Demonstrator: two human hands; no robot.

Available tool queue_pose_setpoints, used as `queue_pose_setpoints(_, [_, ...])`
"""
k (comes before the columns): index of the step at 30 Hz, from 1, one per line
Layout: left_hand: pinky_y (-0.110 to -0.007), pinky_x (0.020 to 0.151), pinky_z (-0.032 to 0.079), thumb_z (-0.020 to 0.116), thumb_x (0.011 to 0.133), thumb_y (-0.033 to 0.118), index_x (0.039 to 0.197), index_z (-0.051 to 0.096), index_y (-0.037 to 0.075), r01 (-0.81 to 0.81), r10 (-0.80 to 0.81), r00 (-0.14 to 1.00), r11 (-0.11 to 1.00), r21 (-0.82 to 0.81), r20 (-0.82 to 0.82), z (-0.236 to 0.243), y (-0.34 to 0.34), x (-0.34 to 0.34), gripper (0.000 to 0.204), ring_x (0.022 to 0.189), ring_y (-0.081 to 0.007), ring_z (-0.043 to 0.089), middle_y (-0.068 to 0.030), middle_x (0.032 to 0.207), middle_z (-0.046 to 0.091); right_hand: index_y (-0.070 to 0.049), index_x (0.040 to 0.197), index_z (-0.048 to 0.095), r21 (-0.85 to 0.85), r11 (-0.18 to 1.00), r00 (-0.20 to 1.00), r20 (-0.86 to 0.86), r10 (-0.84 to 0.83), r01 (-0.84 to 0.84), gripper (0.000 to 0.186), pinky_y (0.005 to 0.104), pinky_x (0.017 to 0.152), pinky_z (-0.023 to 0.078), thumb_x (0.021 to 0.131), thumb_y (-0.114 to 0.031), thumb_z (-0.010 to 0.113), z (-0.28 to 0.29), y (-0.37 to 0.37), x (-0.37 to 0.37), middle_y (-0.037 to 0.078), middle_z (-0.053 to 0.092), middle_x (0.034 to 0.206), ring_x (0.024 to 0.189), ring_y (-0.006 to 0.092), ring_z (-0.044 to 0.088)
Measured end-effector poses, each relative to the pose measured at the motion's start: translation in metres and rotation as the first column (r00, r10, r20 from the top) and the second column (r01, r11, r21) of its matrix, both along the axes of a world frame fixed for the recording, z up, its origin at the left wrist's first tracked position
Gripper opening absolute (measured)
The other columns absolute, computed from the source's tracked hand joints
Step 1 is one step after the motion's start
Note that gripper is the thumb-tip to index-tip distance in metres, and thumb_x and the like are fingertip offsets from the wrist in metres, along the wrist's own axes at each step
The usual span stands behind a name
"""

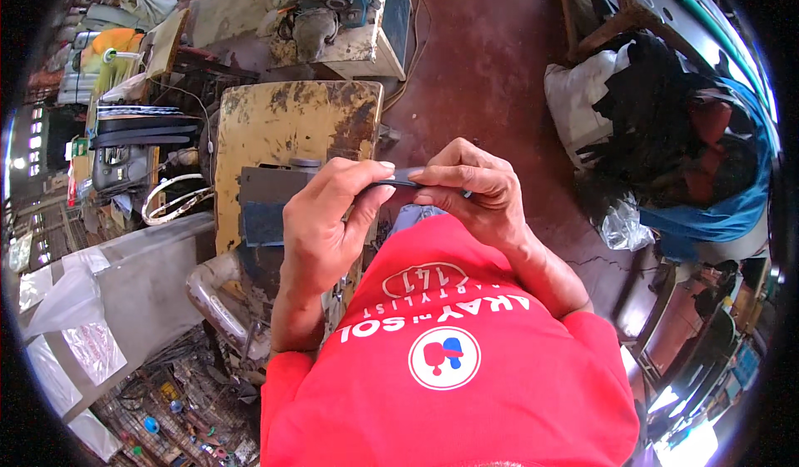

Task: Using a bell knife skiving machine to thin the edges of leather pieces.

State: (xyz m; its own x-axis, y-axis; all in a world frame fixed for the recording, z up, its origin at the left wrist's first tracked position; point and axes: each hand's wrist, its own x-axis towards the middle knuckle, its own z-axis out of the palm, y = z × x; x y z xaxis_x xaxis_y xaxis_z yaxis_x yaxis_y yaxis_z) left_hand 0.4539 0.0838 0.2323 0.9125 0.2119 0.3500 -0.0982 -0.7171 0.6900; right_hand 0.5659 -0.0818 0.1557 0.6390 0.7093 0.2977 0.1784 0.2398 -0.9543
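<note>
In front of my red shirt, both hands are raised and pinch a thin dark strip (401,178) stretched between them. The fingertips and thumb of my left hand (320,221) press on one end of it. My right hand (483,188) grips the other end, its fingers curled over. What the strip is made of, I cannot tell. Beyond my left hand lies a worn yellow tabletop (279,121) with peeling dark patches. On it rest a dark flat sheet (268,186), a blue piece (264,224) and a small grey round thing (305,164), partly behind that hand.
A cluttered bench (358,47) with machine parts stands ahead. To the right, a blue sack (707,217) holds black scraps, beside a white sack (578,105). A grey box (154,271) and a looped pale band (171,201) are on the left. Red floor (491,59) runs between.
</note>
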Motion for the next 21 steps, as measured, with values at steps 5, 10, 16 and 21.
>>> queue_pose_setpoints(5, [-0.032,0.072,0.053,0.077,0.078,0.001,0.101,0.067,0.003,0.023,-0.025,0.997,0.999,-0.024,-0.078,-0.003,0.003,0.001,0.024,0.08,-0.0244,0.067,-0.011,0.09,0.068,-0.006,0.1,0.072,0.021,0.997,0.992,0.109,-0.07,0.068,0.026,0.0344,0.064,0.049,0.075,-0.002,0.079,-0.007,0.006,-0.004,0.007,0.064,0.086,0.075,0.0211,0.06])
queue_pose_setpoints(10, [-0.032,0.072,0.053,0.078,0.076,0.001,0.098,0.067,0.003,0.016,-0.015,0.997,1.0,0.011,-0.08,-0.006,0.004,-0.001,0.024,0.081,-0.0244,0.066,-0.0101,0.088,0.068,-0.005,0.1,0.07,0.079,0.988,0.924,0.351,-0.154,0.134,0.027,0.0356,0.059,0.047,0.075,-0.004,0.078,-0.006,0.009,-0.003,0.008,0.062,0.084,0.07,0.0249,0.059])
queue_pose_setpoints(16, [-0.035,0.065,0.052,0.074,0.078,-0.004,0.095,0.063,0.002,0.038,-0.038,0.999,0.999,0.025,-0.033,-0.011,0.006,0.002,0.021,0.077,-0.0263,0.064,-0.0093,0.088,0.062,-0.005,0.099,0.069,0.109,0.983,0.81,0.556,-0.186,0.15,0.03,0.035,0.056,0.047,0.071,-0.007,0.081,-0.011,0.011,-0.001,0.007,0.061,0.083,0.068,0.0241,0.058])
queue_pose_setpoints(21, [-0.033,0.069,0.051,0.072,0.081,-0.001,0.092,0.062,0.001,0.128,-0.138,0.985,0.988,-0.09,-0.108,-0.014,0.025,0.003,0.015,0.079,-0.025,0.063,-0.0093,0.087,0.063,-0.005,0.097,0.069,0.09,0.98,0.829,0.524,-0.198,0.177,0.03,0.035,0.054,0.047,0.07,-0.008,0.083,-0.01,0.016,-0.01,0.007,0.061,0.079,0.065,0.0233,0.058])
